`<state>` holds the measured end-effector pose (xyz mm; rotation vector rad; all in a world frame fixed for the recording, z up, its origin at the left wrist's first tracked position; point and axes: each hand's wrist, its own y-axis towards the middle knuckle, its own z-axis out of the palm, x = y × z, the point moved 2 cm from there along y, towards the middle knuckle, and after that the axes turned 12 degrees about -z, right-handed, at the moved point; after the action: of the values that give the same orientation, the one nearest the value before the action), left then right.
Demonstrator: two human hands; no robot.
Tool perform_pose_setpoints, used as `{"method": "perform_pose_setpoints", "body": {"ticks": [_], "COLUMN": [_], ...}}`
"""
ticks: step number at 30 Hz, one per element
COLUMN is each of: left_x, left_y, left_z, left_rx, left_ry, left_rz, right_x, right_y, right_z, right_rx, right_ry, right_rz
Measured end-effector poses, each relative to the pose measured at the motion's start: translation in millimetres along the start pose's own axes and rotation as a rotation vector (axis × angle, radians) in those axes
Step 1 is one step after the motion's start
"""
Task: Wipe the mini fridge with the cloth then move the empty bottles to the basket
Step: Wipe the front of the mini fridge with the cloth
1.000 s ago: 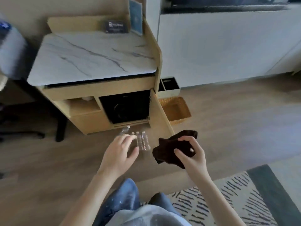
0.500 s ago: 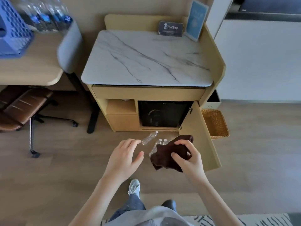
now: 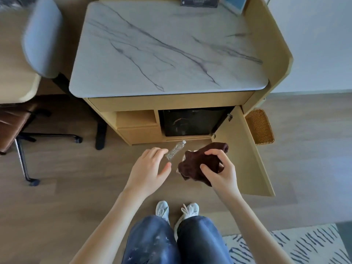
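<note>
Camera's swung down and closer since half a second back. My right hand [image 3: 219,168] grips the cloth [image 3: 200,164], left hand [image 3: 150,168] loosely open by one bottle [image 3: 175,150]. Mini fridge [image 3: 192,121] at 12, basket [image 3: 260,126] at 2. I'd crouch and wipe evenly.

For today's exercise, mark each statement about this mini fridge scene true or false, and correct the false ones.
1. The right hand grips the brown cloth. True.
2. The left hand holds a bottle. False: it is open and empty, near a clear bottle lying on the floor.
3. The cabinet door in front of the mini fridge is open. True.
4. The wicker basket sits on the marble top. False: it is on the floor, right of the cabinet.
</note>
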<state>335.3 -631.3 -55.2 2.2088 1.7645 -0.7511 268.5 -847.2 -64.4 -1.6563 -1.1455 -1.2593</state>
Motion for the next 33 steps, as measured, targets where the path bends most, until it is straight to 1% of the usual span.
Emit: {"method": "perform_pose_setpoints", "body": {"ticks": [5,11,15,20,23,27,30,33], "left_x": [20.7,59.5,108.4,198.0,251.1,305.9,331.6,340.7], "left_y": [24.3,74.1,121.3,190.6,229.8,274.3,298.7,317.4], "left_z": [55.8,116.4,175.5,280.6,350.5,439.4,487.3,505.4], "left_rx": [0.039,0.084,0.054,0.021,0.015,0.054,0.045,-0.016], "left_ry": [0.014,0.042,0.052,0.102,0.172,0.324,0.395,0.359], "left_rz": [-0.059,-0.051,0.024,0.097,0.148,0.245,0.335,0.397], "right_x": [-60.2,-136.3,-216.2,-343.0,-421.9,-519.6,-572.8,-598.1], "right_y": [41.0,75.5,97.2,139.8,167.6,197.0,213.3,226.6], "right_z": [13.8,41.8,71.9,113.9,136.1,164.4,178.0,183.1], "right_rx": [0.051,0.002,-0.020,0.055,0.082,0.122,0.132,0.079], "right_ry": [-0.024,-0.019,-0.039,-0.075,-0.098,-0.128,-0.169,-0.200], "right_rz": [0.030,0.069,0.038,-0.002,-0.047,-0.130,-0.197,-0.273]}}
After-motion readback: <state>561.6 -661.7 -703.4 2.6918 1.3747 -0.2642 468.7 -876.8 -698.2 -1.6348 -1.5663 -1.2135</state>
